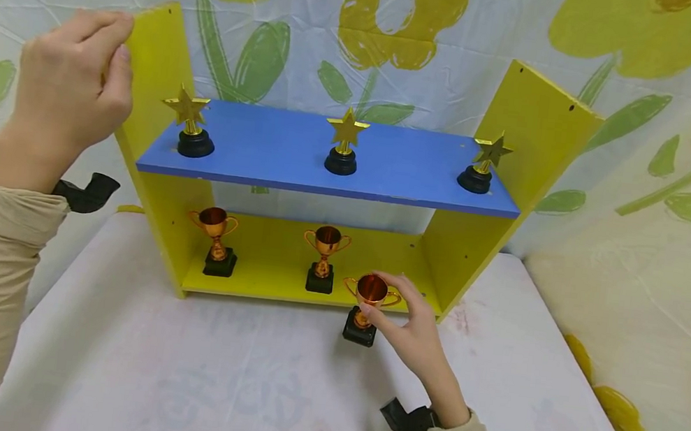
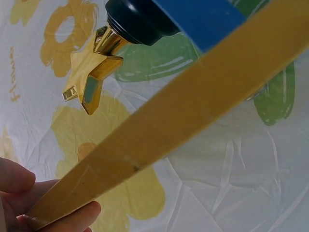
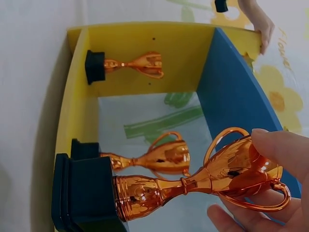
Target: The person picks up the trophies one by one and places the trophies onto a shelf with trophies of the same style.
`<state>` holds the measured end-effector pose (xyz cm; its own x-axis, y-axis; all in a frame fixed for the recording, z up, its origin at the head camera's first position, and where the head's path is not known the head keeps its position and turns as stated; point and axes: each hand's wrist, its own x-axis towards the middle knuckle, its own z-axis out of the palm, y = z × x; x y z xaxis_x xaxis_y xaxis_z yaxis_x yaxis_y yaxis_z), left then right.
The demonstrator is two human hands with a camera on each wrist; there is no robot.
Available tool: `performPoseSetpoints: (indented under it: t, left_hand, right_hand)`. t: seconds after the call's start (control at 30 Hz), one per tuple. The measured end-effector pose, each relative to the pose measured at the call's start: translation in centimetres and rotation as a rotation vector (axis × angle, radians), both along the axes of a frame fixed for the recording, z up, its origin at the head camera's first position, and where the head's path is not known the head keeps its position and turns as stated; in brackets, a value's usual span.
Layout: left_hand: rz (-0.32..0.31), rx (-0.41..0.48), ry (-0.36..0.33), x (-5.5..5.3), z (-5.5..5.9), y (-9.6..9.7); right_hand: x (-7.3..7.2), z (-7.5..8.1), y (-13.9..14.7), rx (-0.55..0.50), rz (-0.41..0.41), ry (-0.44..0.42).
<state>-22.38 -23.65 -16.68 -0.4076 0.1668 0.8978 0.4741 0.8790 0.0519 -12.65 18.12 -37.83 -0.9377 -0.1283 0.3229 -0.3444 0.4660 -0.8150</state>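
My right hand (image 1: 412, 328) pinches a bronze trophy cup (image 1: 371, 290) by its bowl, thumb on one side and fingers on the other. The cup, with two handles and a black square base (image 3: 89, 193), is held upright just in front of the lower shelf (image 1: 267, 239). My left hand (image 1: 79, 71) grips the top of the shelf unit's yellow left side panel (image 1: 161, 48); in the left wrist view its fingers (image 2: 79, 217) wrap the panel's end. Two matching trophy cups, one at the left (image 1: 215, 223) and one in the middle (image 1: 327, 240), stand on the lower shelf.
On the blue upper shelf (image 1: 264, 144) stand three gold star trophies: left (image 1: 195, 142), middle (image 1: 345, 131) and right (image 1: 490, 152). The yellow right side panel (image 1: 532, 123) rises beside them. A white-covered table (image 1: 209, 370) lies under the unit, with a flower-print cloth (image 1: 459, 94) behind.
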Motion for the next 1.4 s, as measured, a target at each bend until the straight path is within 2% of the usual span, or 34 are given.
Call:
performPoseSetpoints:
  t: [0.4, 0.7, 1.13, 1.4]
  left_hand:
    - [-0.013, 0.008, 0.003, -0.1, 0.0, 0.0]
    - [-0.005, -0.011, 0.008, 0.0, 0.0, -0.2]
    - [-0.004, -0.004, 0.011, 0.1, 0.0, -0.1]
    - [-0.006, -0.010, 0.015, 0.1, 0.0, -0.2]
  right_hand:
    - [-0.9, 0.4, 1.4, 0.001, -0.023, 0.064]
    - [-1.7, 0.5, 2.4, -0.058, -0.018, 0.055]
    - [-2.8, 0.6, 3.5, -0.080, -0.034, 0.071]
    - [-3.7, 0.6, 4.4, -0.023, -0.053, 0.068]
